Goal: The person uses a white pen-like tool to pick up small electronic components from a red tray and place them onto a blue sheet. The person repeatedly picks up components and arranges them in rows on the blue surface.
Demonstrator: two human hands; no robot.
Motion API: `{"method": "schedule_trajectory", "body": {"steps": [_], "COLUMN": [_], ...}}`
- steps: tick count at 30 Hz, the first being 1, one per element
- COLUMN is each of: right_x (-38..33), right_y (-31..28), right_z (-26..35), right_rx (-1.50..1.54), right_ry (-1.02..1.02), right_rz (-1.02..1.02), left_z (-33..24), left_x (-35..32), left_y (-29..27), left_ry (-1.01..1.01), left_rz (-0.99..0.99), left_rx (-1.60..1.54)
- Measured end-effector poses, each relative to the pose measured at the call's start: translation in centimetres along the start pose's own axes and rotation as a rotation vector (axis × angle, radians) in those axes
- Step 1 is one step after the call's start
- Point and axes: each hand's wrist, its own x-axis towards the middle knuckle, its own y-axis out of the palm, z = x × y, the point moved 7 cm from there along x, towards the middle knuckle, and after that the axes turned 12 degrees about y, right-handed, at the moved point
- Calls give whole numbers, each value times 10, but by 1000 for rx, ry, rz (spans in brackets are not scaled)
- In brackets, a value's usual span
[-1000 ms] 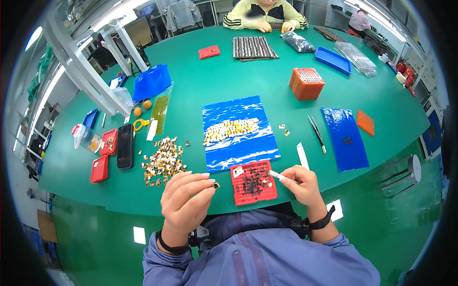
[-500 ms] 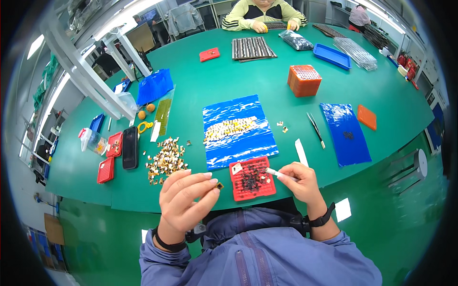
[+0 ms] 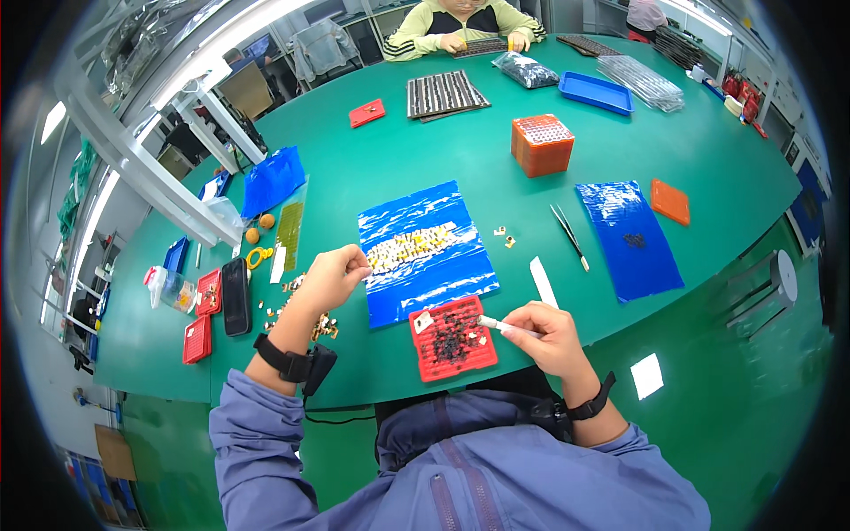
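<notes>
My left hand (image 3: 333, 278) reaches over the left edge of a shiny blue sheet (image 3: 400, 305), its fingertips pinched beside rows of small white-and-yellow pieces (image 3: 425, 244). Whatever sits in the pinch is too small to make out. In my right hand (image 3: 551, 336) is a white pen-like stick (image 3: 499, 325), its tip at the right edge of a red ridged tray (image 3: 425, 361). Many tiny black parts (image 3: 453, 341) lie scattered in that tray, with a few pale pieces among them. Partly behind my left forearm is a heap of small gold-and-white pieces (image 3: 326, 327).
Tweezers (image 3: 568, 236), a white strip (image 3: 543, 281) and a second blue sheet (image 3: 624, 257) lie to the right. An orange stacked block (image 3: 542, 150) stands farther back. At left are a black phone-like object (image 3: 235, 296) and red boxes (image 3: 197, 339). Someone works across the table.
My left hand has moved forward from beside the red tray, where it held a small dark-and-gold piece, to the blue sheet's left edge. My right hand keeps the white stick near the tray.
</notes>
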Motion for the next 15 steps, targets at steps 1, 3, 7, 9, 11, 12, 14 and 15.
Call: {"method": "schedule_trajectory", "body": {"steps": [1, 3, 7, 9, 11, 12, 14, 15], "right_x": [0, 1, 1, 1, 2, 2, 2, 2], "right_y": [0, 0, -1, -1, -1, -1, -1, -1], "right_z": [-1, -1, -2, -1, -2, -3, -3, -2], "right_rx": [15, 22, 32, 42, 48, 48, 57, 67], "right_ry": [1, 9, 22, 24, 21, 16, 13, 15], "right_rz": [5, 12, 28, 29, 30, 30, 28, 26], "left_z": [10, 23, 29, 29, 31, 31, 33, 34], "left_x": [2, 5, 7, 7, 8, 9, 8, 6], "left_y": [5, 15, 26, 26, 29, 29, 29, 29], "left_ry": [-30, -15, 49, 66, 62, 61, 51, 45], "left_rz": [5, 4, 20, 5, 3, 1, 3, 3], "left_rx": [-19, 28, 147, 178, 178, 178, 184, 188]}}
